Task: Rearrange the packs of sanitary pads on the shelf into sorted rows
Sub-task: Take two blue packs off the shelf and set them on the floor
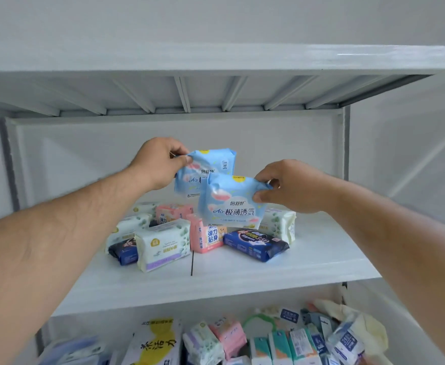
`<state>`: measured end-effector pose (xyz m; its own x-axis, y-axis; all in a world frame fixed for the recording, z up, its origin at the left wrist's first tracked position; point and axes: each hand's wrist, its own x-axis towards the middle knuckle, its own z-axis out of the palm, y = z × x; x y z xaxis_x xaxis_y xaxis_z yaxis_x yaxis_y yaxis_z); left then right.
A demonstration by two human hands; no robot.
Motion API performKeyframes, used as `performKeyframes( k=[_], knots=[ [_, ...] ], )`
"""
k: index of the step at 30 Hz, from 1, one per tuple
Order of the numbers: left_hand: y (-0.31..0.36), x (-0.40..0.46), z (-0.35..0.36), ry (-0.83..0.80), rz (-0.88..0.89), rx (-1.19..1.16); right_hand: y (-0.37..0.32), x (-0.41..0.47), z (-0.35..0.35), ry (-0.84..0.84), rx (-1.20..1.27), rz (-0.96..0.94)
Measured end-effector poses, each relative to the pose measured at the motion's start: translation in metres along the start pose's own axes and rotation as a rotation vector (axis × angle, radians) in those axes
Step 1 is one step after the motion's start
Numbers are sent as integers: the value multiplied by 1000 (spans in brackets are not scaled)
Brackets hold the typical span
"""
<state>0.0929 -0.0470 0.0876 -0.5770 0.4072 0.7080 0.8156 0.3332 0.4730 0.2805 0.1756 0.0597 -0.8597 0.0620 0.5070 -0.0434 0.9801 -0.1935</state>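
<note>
Nearest the lens, two bare forearms reach up over the shelf (242, 280). The left hand (158, 162) pinches the crimped top-left corner of a light-blue pack (216, 160) between thumb and fingers; the right hand (289, 185) does the same at the right edge of a second light-blue pack (229, 204), which overlaps the first from in front. Both packs hang in the air above the jumble on the shelf — white leaf-printed packs (163, 246), pink packs (205, 237) and a dark-blue pack (255, 245), unsorted and touching one another. A lower shelf holds more mixed goods (216, 341). The risk, as I judge it: each grip is only a corner pinch on slick film, so a pack could slip free — or, lowered carelessly, knock the pile further out of order.
</note>
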Motion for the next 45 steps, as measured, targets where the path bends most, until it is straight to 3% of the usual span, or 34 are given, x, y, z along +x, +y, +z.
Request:
performKeyframes(
  k=[11,21,28,45],
  knots=[
    [29,-128,-47,-120,-53,-80,-77,-107,2,-119,19,37],
    [-3,-242,-65,-239,-109,-129,-140,-197,49,-223,-66,129],
    [3,-337,-43,-291,-170,-136,-157,-290,89,-348,-45,191],
    [56,-578,70,-530,-357,48,-112,-526,184,-652,77,269]
  ],
)
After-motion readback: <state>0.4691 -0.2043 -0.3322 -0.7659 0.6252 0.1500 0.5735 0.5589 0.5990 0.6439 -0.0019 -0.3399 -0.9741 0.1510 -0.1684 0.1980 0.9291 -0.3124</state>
